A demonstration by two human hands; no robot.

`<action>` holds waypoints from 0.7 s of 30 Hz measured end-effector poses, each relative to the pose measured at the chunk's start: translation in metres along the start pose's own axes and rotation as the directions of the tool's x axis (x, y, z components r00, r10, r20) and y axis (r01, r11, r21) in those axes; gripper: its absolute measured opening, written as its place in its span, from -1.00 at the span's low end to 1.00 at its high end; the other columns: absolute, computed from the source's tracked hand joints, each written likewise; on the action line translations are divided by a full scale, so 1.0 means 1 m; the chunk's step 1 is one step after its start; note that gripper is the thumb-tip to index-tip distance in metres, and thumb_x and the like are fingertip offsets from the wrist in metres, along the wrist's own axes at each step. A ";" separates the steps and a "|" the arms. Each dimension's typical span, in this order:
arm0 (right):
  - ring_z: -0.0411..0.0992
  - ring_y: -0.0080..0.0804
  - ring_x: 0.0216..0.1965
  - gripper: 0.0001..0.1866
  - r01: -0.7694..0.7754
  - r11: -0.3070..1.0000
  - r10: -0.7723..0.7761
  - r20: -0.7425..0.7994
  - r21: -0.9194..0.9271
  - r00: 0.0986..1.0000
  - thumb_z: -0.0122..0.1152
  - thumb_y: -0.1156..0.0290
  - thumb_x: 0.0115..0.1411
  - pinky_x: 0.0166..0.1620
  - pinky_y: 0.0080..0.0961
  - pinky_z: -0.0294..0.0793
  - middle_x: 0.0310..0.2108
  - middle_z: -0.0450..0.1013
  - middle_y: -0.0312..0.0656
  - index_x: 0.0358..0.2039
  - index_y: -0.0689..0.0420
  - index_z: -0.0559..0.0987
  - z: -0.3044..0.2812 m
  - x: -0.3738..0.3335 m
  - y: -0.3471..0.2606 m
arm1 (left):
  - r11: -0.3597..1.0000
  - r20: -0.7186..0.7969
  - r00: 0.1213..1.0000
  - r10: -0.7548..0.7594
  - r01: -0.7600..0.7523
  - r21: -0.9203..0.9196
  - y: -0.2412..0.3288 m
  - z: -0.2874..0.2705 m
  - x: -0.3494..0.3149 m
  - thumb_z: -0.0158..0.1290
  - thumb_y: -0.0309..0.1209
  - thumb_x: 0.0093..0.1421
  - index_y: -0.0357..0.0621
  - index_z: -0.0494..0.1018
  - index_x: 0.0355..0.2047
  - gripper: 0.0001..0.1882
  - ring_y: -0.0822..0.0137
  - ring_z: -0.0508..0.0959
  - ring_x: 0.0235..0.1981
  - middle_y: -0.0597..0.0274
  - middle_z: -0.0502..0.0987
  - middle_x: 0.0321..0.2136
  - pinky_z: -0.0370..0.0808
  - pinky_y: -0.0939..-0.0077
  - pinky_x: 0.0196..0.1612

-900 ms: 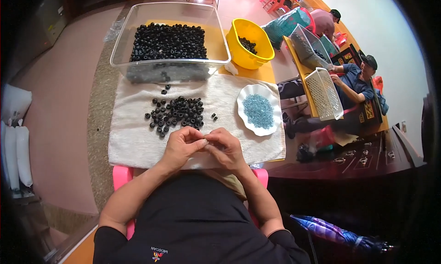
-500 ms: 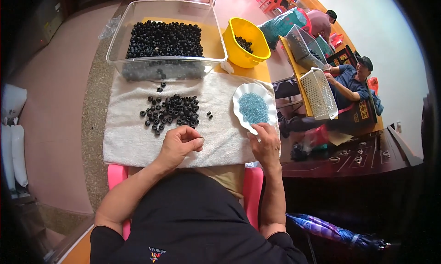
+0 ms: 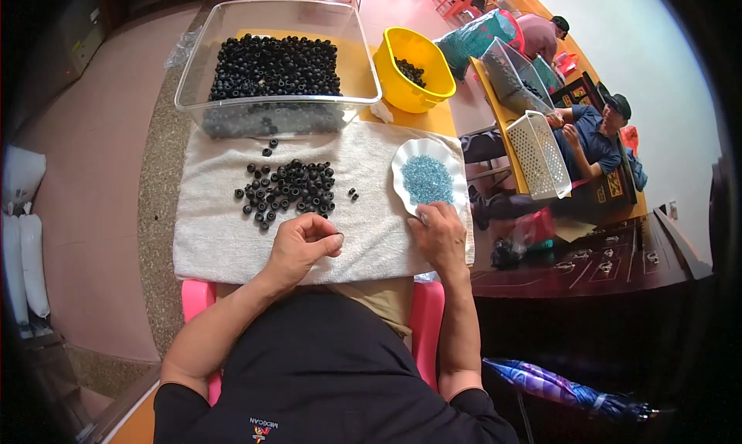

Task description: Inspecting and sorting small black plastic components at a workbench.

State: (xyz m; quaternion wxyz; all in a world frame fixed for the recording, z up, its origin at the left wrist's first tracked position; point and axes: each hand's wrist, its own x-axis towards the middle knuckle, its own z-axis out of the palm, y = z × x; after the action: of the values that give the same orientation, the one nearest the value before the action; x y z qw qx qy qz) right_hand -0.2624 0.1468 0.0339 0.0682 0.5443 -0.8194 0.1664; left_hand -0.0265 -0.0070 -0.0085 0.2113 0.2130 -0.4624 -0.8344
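My left hand [image 3: 303, 241] is closed in a pinch just in front of a loose pile of small black rounded parts with holes [image 3: 297, 185]. A thin dark edge shows at its fingertips, but what it holds is too small to make out. At the near lip of a white scalloped dish [image 3: 399, 164] is my right hand [image 3: 442, 234], fingers bent and drawn together. Whatever is between them is hidden. Many tiny clear-blue pieces, like glass beads [image 3: 427, 180], lie in the dish. A few black parts [image 3: 353, 193] sit apart, between pile and dish.
A white towel [image 3: 209, 251] covers the near table. Behind the pile stands a clear plastic bin [image 3: 355, 101] with many black parts, beside a yellow tub [image 3: 421, 100] holding more. On the right, a person [image 3: 595, 139] sits by a white perforated basket [image 3: 539, 158].
My right hand has shifted slightly left and nearer to me, from over the dish's near rim to just at its lip. My left hand keeps its pinch in nearly the same place.
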 end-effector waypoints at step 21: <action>0.44 -0.03 -0.14 -0.64 -0.111 0.993 0.109 0.089 0.025 0.990 0.36 0.44 -0.02 -0.08 -0.21 0.46 -0.20 0.46 -0.03 -0.17 0.22 0.56 -0.008 0.010 -0.005 | 1.000 0.004 1.000 0.006 -0.006 -0.009 -0.001 0.000 0.000 0.18 -0.58 0.15 -0.27 0.48 -0.32 -0.90 0.47 0.57 -0.42 0.23 0.58 -0.44 0.55 0.58 -0.28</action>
State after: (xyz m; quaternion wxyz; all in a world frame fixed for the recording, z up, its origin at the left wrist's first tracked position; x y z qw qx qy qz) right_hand -0.2619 0.1391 0.0454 0.0148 0.5060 -0.8478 0.1583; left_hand -0.0263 -0.0063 -0.0090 0.2138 0.2088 -0.4597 -0.8363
